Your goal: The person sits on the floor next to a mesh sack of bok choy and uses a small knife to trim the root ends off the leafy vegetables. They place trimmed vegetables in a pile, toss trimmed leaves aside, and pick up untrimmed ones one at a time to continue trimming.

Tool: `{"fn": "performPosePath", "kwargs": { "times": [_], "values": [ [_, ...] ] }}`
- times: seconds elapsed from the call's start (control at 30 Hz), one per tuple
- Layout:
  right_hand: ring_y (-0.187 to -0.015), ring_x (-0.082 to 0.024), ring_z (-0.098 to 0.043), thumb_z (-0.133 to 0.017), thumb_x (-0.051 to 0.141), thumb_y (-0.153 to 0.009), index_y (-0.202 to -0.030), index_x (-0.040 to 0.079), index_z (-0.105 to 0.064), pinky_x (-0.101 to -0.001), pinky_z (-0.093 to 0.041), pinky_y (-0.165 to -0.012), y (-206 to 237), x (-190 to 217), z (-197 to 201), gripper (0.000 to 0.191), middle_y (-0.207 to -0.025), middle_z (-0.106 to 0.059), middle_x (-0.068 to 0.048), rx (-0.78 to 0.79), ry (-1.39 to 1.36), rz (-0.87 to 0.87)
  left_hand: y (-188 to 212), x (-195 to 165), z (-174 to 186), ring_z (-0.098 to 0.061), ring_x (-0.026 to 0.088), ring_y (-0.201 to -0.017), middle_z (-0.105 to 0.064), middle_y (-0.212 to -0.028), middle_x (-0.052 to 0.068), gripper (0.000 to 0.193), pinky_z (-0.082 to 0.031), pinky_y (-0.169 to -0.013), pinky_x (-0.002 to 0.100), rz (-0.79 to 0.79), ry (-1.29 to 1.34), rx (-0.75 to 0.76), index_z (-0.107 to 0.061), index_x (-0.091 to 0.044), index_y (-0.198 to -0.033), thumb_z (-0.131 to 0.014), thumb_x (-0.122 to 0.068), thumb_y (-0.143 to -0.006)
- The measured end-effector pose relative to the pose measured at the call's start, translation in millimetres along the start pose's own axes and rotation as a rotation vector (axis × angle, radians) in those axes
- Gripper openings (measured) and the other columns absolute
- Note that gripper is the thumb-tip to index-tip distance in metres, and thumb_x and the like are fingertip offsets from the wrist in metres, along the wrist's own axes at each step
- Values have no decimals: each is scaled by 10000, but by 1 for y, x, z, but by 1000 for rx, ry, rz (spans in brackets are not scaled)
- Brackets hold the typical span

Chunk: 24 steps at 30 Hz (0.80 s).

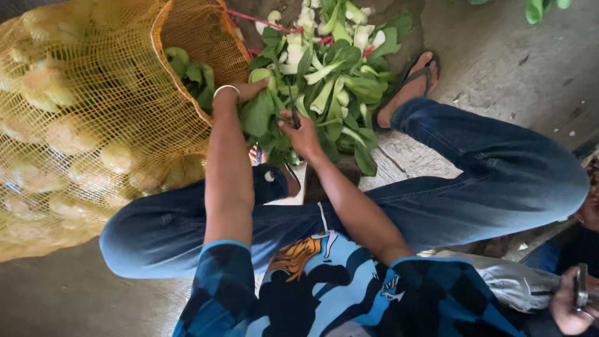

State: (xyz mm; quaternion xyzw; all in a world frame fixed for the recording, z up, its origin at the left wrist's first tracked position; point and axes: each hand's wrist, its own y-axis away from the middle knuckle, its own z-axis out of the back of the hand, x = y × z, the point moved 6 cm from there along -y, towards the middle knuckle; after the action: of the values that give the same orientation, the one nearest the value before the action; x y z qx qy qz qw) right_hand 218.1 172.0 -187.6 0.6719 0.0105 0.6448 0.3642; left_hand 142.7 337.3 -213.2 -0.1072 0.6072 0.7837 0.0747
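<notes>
Currently mid-step on gathering greens: the person squats over a pile of bok choy [340, 68] on the concrete floor [511, 56], both hands in the near edge of the pile. Left hand [249, 90], with a pale bangle [226, 89] at the wrist, sits at the mouth of the yellow mesh sack [93, 125], fingers mostly buried in leaves, so I cannot tell how they're set. Right hand [302, 134] presses on a leafy bunch [262, 115] between the two hands, fingers curled together onto stems, apparently clamped on it. Some greens [193, 78] already lie inside the sack mouth, just beside the left hand; the rest of the sack bulges with pale lumps. My read: bunch is collected, not yet in the sack. Next move would call for both hands lifting it together and keeping the sack mouth open. A second person's hand with a phone [580, 287] is at lower right, well apart.
</notes>
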Motion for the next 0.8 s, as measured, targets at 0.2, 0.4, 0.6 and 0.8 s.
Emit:
{"fn": "performPosePath", "kwargs": {
  "times": [0.2, 0.4, 0.6, 0.8],
  "values": [
    [-925, -117, -595, -700, 227, -1019, -1331, 37, -691, -305, -495, -868, -3, 1, 9, 365, -1000, -695, -27, -62, -129, 54, 4, -13, -1, -701, 320, -1034, -745, -1187, 154, 752, -559, -938, 451, -22, 136, 57, -729, -18, -1268, -734, -552, -739],
    [-623, -67, -535, -664, 294, -1000, -1354, 12, -580, -219, -390, -577, -17, 47, 61, 460, -1070, -765, -88, -258, -506, 169, 71, -38, 63, -715, 220, -1059, -743, -1177, 109, 681, -549, -948, 352, -507, 383, -369, -606, -23, -1330, -852, -315, -766],
    [-497, -41, -404, -714, 273, -1005, -1464, 26, -494, -228, -310, -426, -13, 138, 116, 566, -1223, -594, -187, -112, -629, 336, 175, -89, 73, -529, 258, -1395, -573, -1469, 118, 950, -432, -1224, 409, -1198, 470, -458, -363, -35, -1575, -929, -129, -818],
    [-1010, -101, -579, -830, 293, -943, -1523, 7, -476, -255, -469, -921, 34, 219, 153, 737, -1413, -618, -112, 86, -410, 751, 234, -118, 23, -395, 271, -1470, -455, -1534, 124, 1078, -297, -1272, 424, -1384, 233, -570, -330, -59, -1582, -962, -120, -711]
  ]
}}
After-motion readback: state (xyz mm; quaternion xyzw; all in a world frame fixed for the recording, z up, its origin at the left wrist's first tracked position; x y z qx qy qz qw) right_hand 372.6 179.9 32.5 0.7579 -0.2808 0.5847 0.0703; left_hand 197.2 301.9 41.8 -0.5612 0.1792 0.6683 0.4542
